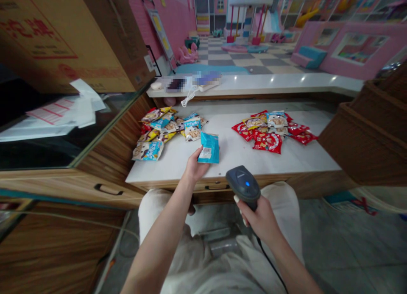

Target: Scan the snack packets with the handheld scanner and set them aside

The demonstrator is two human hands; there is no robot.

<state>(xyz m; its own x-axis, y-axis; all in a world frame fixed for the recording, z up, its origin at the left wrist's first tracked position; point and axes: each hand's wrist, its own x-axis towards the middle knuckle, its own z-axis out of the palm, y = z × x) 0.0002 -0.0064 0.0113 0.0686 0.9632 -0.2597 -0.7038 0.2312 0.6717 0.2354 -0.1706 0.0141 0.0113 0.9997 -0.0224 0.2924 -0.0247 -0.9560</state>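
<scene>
Teal snack packet (209, 148) pinched in left fingers (199, 159); grey barcode scanner (243, 184) gripped in right fingers (246, 213); red packets (268, 142) at one o'clock, blue packets (149, 150) at eleven, on white counter (305, 158).

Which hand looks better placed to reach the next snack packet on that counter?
Left, I'd say: the left hand is at the counter edge near the blue packets, though holding a teal packet. The right hand sits further back, gripping a corded barcode scanner.
</scene>
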